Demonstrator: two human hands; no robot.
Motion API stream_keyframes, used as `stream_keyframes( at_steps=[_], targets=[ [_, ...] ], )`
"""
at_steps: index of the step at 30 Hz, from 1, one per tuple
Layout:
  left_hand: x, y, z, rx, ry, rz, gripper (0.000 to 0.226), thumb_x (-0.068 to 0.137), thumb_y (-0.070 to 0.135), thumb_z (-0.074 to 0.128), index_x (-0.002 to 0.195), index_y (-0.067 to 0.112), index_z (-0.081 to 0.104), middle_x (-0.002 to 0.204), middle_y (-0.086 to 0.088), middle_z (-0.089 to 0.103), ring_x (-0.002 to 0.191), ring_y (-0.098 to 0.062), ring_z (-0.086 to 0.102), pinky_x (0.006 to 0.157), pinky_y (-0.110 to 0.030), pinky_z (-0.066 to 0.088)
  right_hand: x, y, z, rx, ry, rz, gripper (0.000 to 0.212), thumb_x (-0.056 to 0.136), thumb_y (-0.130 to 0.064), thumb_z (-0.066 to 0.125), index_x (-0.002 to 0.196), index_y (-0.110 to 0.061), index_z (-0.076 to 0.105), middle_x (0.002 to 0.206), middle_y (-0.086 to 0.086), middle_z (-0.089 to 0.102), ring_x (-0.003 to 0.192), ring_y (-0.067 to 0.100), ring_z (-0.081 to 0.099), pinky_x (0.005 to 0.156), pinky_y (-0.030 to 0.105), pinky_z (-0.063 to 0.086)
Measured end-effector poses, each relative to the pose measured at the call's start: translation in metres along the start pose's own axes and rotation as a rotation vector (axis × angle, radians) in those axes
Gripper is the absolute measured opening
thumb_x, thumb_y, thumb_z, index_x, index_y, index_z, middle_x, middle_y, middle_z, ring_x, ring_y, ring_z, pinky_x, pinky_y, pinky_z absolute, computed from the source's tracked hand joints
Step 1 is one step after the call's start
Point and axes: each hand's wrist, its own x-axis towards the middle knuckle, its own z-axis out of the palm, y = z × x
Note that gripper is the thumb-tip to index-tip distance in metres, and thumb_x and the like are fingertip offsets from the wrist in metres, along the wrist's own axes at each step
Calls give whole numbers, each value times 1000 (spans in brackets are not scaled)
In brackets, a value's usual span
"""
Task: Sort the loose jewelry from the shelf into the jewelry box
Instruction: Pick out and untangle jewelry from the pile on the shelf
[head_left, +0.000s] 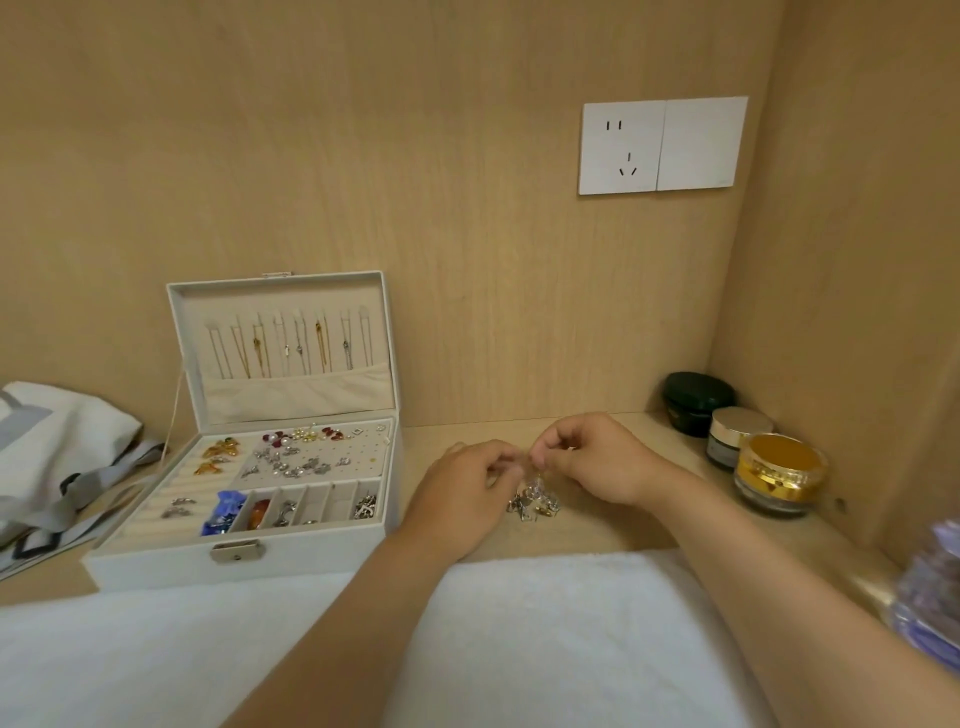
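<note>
**First speaker:** Where does the loose jewelry sit?

**Second speaker:** A small tangle of silver and gold loose jewelry (535, 503) lies on the wooden shelf (623, 527), near its front edge and about midway along. Just above it a small piece (531, 475) hangs between the person's fingertips; it is too small to identify.

**First speaker:** Which hand has it?

**Second speaker:** The left hand (462, 499) and the right hand (597, 457) meet over the pile, fingers curled; both appear to pinch the small piece, perhaps teasing it free.

**First speaker:** How would it handle?

**Second speaker:** Probably very light, slippery and quick to snag; thin hooks and posts could bend. A fingertip pinch on the sturdier body of a single item, lifted slowly, seems safest; tugging at the tangle might drag its neighbours along.

**First speaker:** And around it?

**Second speaker:** To the left, by the front edge, stands the open white jewelry box (156, 566); its tray holds earrings and charms in compartments, and some slots are bare; necklaces hang inside the raised lid (280, 296). Three jars (782, 473) crowd the back right corner; a cloth bag (57, 441) slumps at the left end; a white cloth (519, 623) lies below the front edge.
</note>
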Motion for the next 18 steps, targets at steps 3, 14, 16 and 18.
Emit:
stream_keyframes(
  at_steps=[3,14,16,18],
  targets=[
    [-3,12,-1,-291,45,-63,21,85,27,74,106,29,71,85,11,74,86,1,66,82,-16,50,-1,-7,1,203,41,23,9,94,-5,65,91,-1,73,61,-6,65,43,0,45,47,14,37],
    [0,17,1,-569,135,-158,12,89,10,72,96,18,74,67,15,68,59,9,55,61,-6,41,0,-15,3,374,133,69,10,84,-3,76,93,-3,72,58,-3,61,41,2,44,42,14,36],
    [0,17,1,-552,154,-164,15,91,9,68,89,23,74,72,14,69,61,11,55,63,-5,40,2,-8,1,298,150,60,5,86,-5,75,91,-6,73,61,-3,57,43,2,43,44,14,36],
    [0,16,0,-559,162,-196,17,91,10,68,83,25,73,76,12,70,62,9,55,64,-7,43,2,0,-2,134,124,27,6,88,-6,72,88,-10,76,64,-7,60,48,-2,48,51,11,39]
  ],
)
